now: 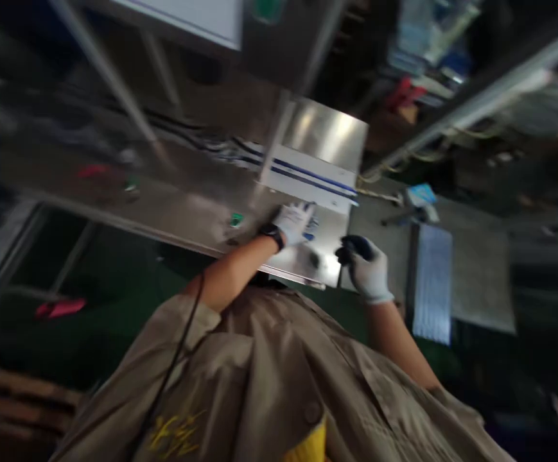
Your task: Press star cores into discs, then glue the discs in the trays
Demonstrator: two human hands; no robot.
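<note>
My left hand (294, 223), in a white glove with a dark watch (272, 235) at the wrist, rests on a shiny metal sheet (324, 249). Its fingers are stretched out beside small, blurred metal pieces (313, 224) and a little blue piece (309, 237). Off the sheet's right edge is my right hand (369, 269), in a white glove with dark fingers. Those fingers are curled in, and a thin dark shape shows below them; what they hold is too blurred to name. Two blue strips (310, 178) cross a pale band farther back on the sheet.
The metal workbench (182, 212) runs off to the left, with a small green item (236, 220) on it. A ribbed pale panel (433, 282) stands at right, near a blue-and-white packet (422, 195). A metal upright (275, 138) rises behind the hands. Motion blurs the surroundings.
</note>
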